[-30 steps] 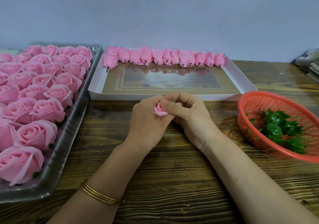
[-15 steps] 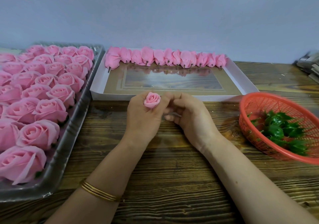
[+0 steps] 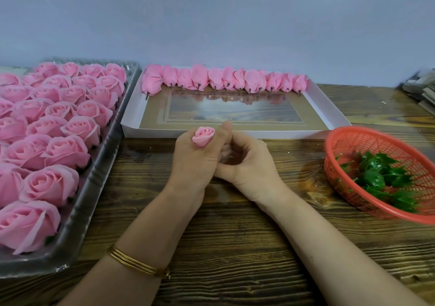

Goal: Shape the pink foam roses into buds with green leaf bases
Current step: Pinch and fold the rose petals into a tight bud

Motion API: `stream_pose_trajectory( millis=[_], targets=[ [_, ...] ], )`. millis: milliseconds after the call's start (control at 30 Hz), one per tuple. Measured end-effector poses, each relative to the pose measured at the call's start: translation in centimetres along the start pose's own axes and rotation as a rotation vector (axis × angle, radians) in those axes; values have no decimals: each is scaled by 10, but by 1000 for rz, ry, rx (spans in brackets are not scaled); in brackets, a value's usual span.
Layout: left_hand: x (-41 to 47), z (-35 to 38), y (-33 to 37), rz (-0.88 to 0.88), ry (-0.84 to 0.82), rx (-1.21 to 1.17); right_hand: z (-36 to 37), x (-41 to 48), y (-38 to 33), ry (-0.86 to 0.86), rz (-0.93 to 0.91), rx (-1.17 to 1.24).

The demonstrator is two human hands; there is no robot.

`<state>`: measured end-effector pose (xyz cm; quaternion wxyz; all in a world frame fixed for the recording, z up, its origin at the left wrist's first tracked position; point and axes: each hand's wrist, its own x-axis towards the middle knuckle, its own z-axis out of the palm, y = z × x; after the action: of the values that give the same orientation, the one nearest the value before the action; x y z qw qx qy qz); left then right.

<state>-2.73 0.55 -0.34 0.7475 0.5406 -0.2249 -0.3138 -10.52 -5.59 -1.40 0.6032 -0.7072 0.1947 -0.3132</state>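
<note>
**A:** Where is the rose bud (image 3: 203, 136)?

**B:** It is in the left hand (image 3: 196, 164), above the worktop (image 3: 235, 246) and just in front of the white box (image 3: 329, 108). That grip is closed round the bud's lower part. Only the spiralled top pokes out beside the upright thumb, and the base is hidden inside the fist.

**A:** And the right hand (image 3: 249, 166)?

**B:** It is pressed against the left hand, with its fingers curled in under the bud. The fingertips are tucked behind the left hand, so I cannot tell whether that grip has hold of anything.

**A:** Does this bud have a leaf base on it?

**B:** The fist covers that part. The green leaf bases (image 3: 376, 176) I can see lie in the red basket (image 3: 353, 140) to the right, and the frame edge cuts the basket off.

**A:** What else is there?

**B:** Open pink roses (image 3: 66, 151) fill the clear tray (image 3: 77, 223) on the left and run off the frame. Finished buds (image 3: 223, 79) lie in a row along the box's far wall, with short dark stems pointing toward the person. Gold bangles (image 3: 136, 262) circle the left wrist. At the far right is a blurred stack (image 3: 421, 91), cut off by the frame, and I cannot make out what it is.
</note>
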Motion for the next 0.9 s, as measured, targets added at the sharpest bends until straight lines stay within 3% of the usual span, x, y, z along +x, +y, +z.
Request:
stream_pose_trajectory(
  millis=[333, 633, 900],
  targets=[
    [6, -12, 7, -71, -280, 40, -13, 2, -1, -146, 192, 250],
    [6, -9, 0, -69, -124, -6, -9, 1, -4, -46, 186, 122],
    [7, -7, 1, -73, -169, -21, -11, 1, -3, -17, 191, 109]
  ],
)
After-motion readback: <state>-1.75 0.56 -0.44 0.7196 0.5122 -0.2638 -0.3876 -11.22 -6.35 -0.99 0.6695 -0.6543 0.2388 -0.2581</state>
